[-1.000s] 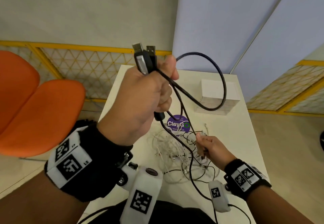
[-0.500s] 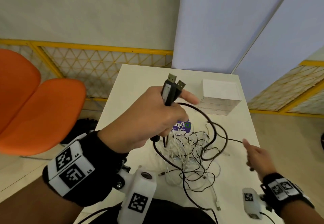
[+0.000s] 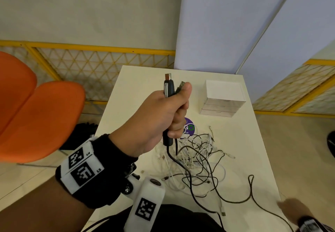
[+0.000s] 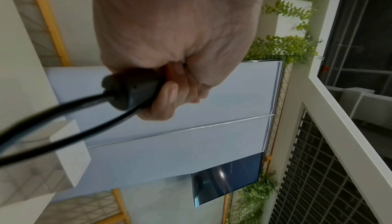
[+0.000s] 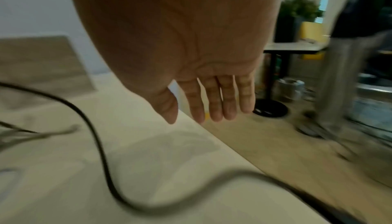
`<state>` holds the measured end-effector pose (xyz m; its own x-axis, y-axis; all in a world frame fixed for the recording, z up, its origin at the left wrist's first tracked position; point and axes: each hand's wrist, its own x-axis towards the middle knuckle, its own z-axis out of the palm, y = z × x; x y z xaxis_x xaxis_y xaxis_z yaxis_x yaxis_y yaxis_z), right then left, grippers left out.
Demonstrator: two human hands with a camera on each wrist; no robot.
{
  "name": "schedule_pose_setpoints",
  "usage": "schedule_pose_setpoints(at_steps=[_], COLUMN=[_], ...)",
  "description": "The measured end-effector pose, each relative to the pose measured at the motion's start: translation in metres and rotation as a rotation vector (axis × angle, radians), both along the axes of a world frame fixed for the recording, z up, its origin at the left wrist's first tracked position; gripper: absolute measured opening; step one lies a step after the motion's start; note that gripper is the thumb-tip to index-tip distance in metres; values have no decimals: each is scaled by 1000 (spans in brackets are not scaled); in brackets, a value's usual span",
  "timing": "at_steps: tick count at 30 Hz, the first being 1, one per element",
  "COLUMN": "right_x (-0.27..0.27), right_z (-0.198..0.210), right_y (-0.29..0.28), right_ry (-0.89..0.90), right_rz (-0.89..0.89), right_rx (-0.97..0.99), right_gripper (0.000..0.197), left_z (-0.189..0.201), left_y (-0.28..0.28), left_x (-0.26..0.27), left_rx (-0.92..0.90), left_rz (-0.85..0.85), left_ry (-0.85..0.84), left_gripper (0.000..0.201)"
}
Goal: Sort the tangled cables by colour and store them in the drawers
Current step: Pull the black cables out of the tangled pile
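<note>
Two black plugs [image 3: 169, 88] in left hand [image 3: 159, 121]

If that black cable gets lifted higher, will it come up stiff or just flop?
Probably floppy: below the left hand the black cable hangs slack and curls in loose loops on the table. It may well drag the white cables along, since the two lie tangled together.

My left hand [image 3: 159, 119] is raised over the desk [image 3: 137, 86], gripping black cable plugs [image 3: 168, 88]. Beneath it the tangle of black and white cables [image 3: 195, 161] fills the desk's middle. The white drawer box [image 3: 223, 99] occupies the far right corner. Bare desk lies along the left edge and the far edge. One black cable [image 5: 101, 152] trails across the near right corner, under my flat right hand [image 5: 180, 43].
</note>
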<state>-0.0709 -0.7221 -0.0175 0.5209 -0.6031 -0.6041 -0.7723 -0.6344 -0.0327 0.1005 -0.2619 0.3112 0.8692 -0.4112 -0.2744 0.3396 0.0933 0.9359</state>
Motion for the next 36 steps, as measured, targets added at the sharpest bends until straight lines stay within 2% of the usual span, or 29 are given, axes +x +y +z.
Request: schedule_pose_setpoints(at_steps=[1,2,4,6,8,10,14,17,20,23,26,28,30,36], right_x=[16,34,74,112,134,141,133,128,129,131,133,130,124,77], right_z=[12,30,89,147,195,230,268,274,275,282,286,279,259,167], right_y=[12,28,80,131,175,217,274,294,301,300,293,279,256,166], right_ry=[-29,-137,-466,-735,-859,-877,-632,-644,-702,-750,-752,-736,-696,-388], right_rz=[71,108,176,227,333,481,767,828,741,665,706,704,622,384], right_rx=[0,25,76,241,450,629,919,975,1084,1172,1212,1149,1045,628], right_gripper=[62,53,26,14,17,23,41,32,36,38,44,53,59,62], left_z=[0,0,1,1,1,2,2,1,0,-2,0,6,19,50], left_y=[-1,-3,-6,-10,-12,-13,-13,-9,-3,-2,-8,-9,-4,16], left_x=[1,1,1,2,2,2,3,6,12,11,5,5,9,8], left_rx=[0,-4,-24,-51,-80,-91,-131,-169,-188,-108,-123,-243,-339,-279], left_rz=[-20,-40,-72,-95,-92,-67,-25,-14,-10,-147,-243,-239,-232,-186], left_ry=[14,21,13,-6,-13,-25,-81,-100,-131,-154,-66,-29,0,-53], left_gripper=[42,42,45,51,51,48,38,31,18,31,52,61,66,51])
